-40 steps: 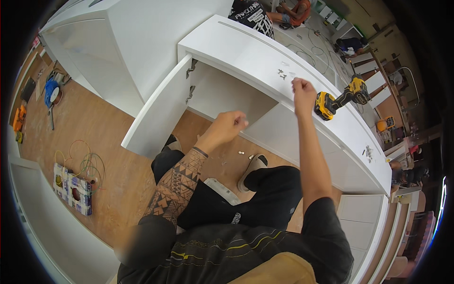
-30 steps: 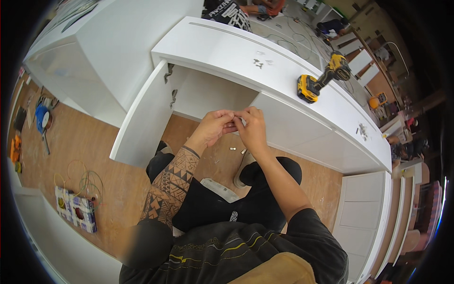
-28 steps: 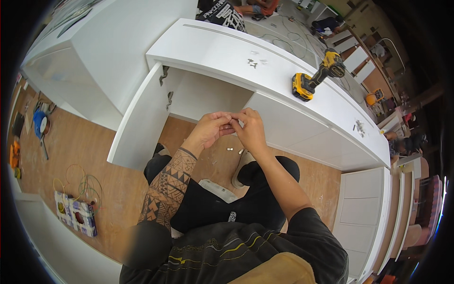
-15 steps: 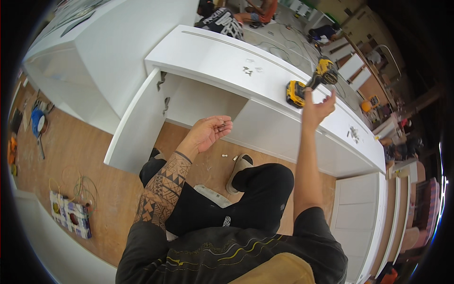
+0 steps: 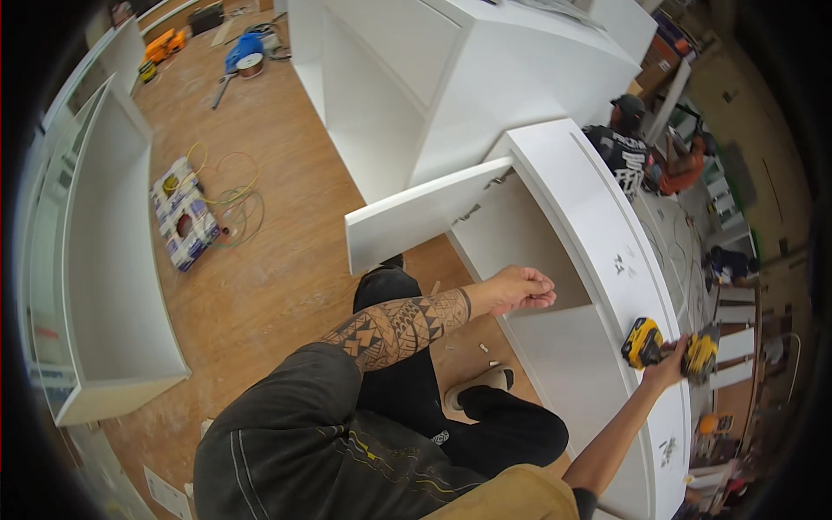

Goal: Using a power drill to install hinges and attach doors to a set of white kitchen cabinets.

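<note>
My right hand point(image 5: 664, 371) is wrapped round the handle of a yellow and black cordless drill point(image 5: 700, 354), at the far long edge of a white cabinet point(image 5: 555, 160). Whether the drill's battery still rests on the cabinet, I cannot tell. My left hand point(image 5: 522, 291), at the end of a tattooed forearm, is held before the cabinet's opening with its fingertips pressed together. Anything in that pinch is too small to name. The white cabinet door point(image 5: 425, 208) stands swung out, with two metal hinges point(image 5: 468, 213) on its inner side. Small metal pieces point(image 5: 619, 263) lie on the cabinet top.
Another pile of small hardware point(image 5: 667, 451) lies farther along the cabinet. A larger white cabinet point(image 5: 511, 87) stands behind the door. On the wooden floor are a box with coloured wires point(image 5: 185, 215) and a blue tool point(image 5: 246, 52). Other people point(image 5: 622, 156) sit beyond the cabinet.
My view has swung left, so the scene sits farther right. My right hand, open beside the drill before, has closed on its handle. My left hand's fingers have drawn together.
</note>
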Demonstrator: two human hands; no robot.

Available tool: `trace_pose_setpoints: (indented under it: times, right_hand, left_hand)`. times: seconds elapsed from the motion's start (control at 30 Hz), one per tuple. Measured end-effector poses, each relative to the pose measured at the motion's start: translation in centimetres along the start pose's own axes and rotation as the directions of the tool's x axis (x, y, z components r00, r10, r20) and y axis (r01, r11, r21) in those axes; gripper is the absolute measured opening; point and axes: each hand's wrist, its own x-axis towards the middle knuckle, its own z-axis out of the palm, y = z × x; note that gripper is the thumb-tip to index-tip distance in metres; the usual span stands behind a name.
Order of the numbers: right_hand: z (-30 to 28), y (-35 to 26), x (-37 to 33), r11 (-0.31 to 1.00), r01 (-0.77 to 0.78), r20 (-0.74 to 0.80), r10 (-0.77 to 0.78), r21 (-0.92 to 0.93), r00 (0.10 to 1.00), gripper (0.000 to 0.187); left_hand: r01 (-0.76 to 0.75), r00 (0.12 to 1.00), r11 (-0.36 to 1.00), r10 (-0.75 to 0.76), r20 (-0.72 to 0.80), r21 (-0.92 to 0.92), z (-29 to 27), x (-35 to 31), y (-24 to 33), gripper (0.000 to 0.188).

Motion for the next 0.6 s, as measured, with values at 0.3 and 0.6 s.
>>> trace_pose_setpoints:
  times: [0.3, 0.6]
  right_hand:
    - [0.4, -1.0, -21.6, 0.918, -0.390, 0.360, 0.339, 0.075, 0.869, 0.045]
    - [-0.5, 4.4, -30.6, 0.557, -0.825, 0.497, 0.691, 0.097, 0.525, 0.038]
  left_hand:
    - [-0.117, 0.993, 0.993, 0.117, 0.002, -0.026, 0.4, 1.1, 0.2, 0.018]
    - [-0.093, 0.995, 0.996, 0.093, -0.047, 0.009, 0.4, 1.0, 0.4, 0.023]
